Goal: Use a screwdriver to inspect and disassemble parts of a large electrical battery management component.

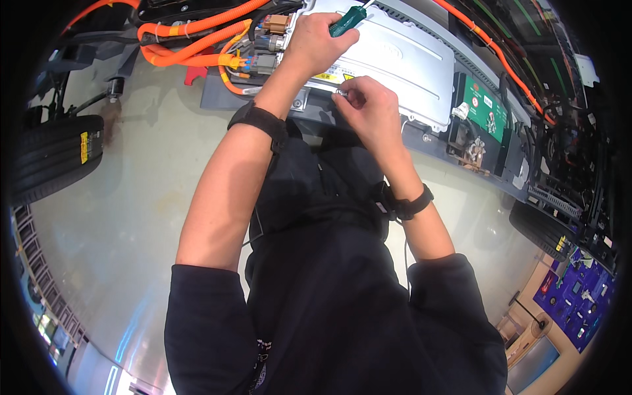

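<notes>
My left hand [315, 45] is closed around a screwdriver with a dark green handle [349, 22], over the left end of a silver metal housing [395, 59]. The shaft points up and right, out of the picture. At the near edge of the housing, my right hand [374, 108] has thumb and forefinger pinched together. A small shiny bit shows at those fingertips, too small to name. Left of the housing, plugs [264, 64] in grey and brown join it to thick orange cables [197, 58].
A green board [484, 105] stands right of the housing. Another orange cable [497, 52] runs past at the upper right. Tires [56, 155] flank the frame at left and right. Pale floor [131, 217] lies below. A blue tool panel [579, 299] is at the lower right.
</notes>
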Demonstrator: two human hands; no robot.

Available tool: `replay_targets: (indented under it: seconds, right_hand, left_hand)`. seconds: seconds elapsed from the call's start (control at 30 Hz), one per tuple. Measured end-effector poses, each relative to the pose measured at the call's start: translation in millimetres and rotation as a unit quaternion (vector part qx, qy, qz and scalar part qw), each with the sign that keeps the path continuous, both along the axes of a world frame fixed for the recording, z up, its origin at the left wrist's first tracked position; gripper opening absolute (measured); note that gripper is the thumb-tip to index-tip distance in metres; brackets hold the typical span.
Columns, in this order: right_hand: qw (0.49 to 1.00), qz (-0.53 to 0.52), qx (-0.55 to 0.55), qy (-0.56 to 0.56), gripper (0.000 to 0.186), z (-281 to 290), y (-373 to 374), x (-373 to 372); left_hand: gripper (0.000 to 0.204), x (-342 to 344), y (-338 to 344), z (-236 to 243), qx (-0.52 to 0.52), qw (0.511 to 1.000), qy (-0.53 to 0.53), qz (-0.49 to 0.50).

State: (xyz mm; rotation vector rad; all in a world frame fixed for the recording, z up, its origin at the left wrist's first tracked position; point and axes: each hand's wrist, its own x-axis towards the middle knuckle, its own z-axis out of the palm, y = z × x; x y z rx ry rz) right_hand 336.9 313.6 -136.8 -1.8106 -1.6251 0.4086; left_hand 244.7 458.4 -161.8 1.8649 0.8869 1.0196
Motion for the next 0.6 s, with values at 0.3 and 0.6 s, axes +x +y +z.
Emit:
replay_targets:
  seconds: [0.3,0.6]
  right_hand:
    - [0.999,-0.015,-0.021,0.041,0.011,0.3,1.1,-2.5]
    - [0.999,-0.034,0.019,0.033,0.017,-6.7,-0.6,-3.6]
  left_hand:
    - [0.03,-1.3,1.2,-1.9,-0.007,1.0,0.004,-0.001]
    - [0.028,-6.1,2.5,9.4,-0.035,0.998,0.018,-0.048]
